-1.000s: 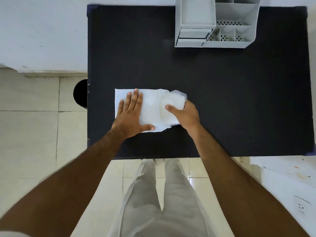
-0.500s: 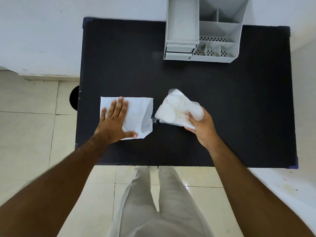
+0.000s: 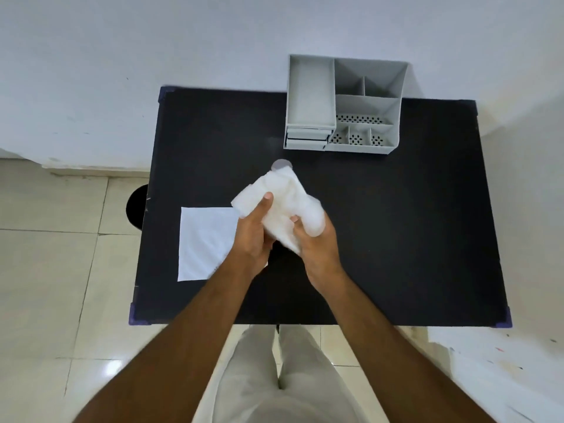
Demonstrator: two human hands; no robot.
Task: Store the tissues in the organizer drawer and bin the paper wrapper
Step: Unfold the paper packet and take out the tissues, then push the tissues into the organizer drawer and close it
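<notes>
A white bundle of tissues (image 3: 285, 206) is gripped above a black table (image 3: 396, 239) by both hands, the left hand (image 3: 253, 236) closed on its near-left edge and the right hand (image 3: 317, 239) clamped around its right end. The flat paper wrapper (image 3: 207, 242) is seen lying on the table just left of the hands, well apart from the grey desk organizer (image 3: 343, 105) with its shut drawers (image 3: 306, 138) at the far edge.

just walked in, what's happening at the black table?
A person is holding a pack of tissues in both hands above the black table, the left hand gripping its near-left side and the right hand its right end. The white paper wrapper lies flat on the table to the left, not yet binned. The grey organizer stands at the table's far edge with its drawers shut. A dark round bin shows beside the table's left edge.
</notes>
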